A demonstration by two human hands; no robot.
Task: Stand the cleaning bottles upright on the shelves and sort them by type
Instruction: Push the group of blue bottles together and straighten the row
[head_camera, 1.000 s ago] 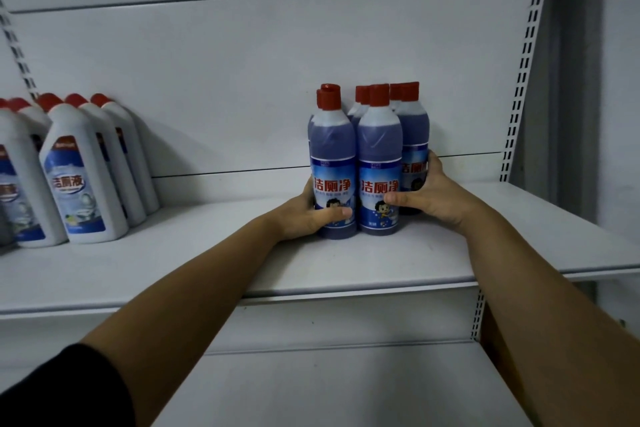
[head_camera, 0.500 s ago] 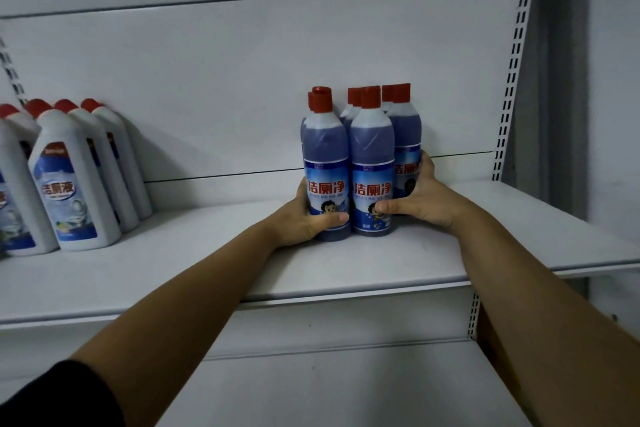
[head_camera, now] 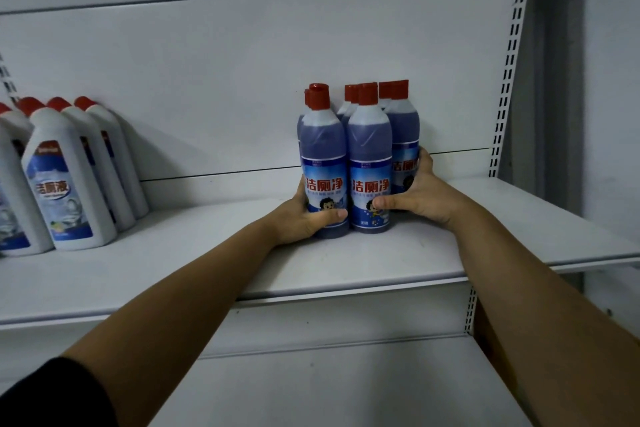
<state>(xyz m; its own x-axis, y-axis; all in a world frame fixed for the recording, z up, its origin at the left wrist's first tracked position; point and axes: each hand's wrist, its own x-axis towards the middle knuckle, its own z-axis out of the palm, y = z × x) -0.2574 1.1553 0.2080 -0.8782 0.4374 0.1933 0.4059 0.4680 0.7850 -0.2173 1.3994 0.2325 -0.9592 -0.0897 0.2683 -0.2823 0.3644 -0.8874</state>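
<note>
Left hand (head_camera: 304, 215) and right hand (head_camera: 419, 198) curl round the blue toilet-cleaner bottles (head_camera: 369, 156), clamping the upright cluster from both sides on the shelf (head_camera: 207, 263). Best: squeeze evenly, low down, slide not lift, so none tips. White bottles (head_camera: 65, 184) stand well apart, left.

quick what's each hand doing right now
Left hand: closed, holding the front-left blue bottle.
Right hand: closed, holding the right blue bottle, thumb on the front-centre blue bottle.
</note>
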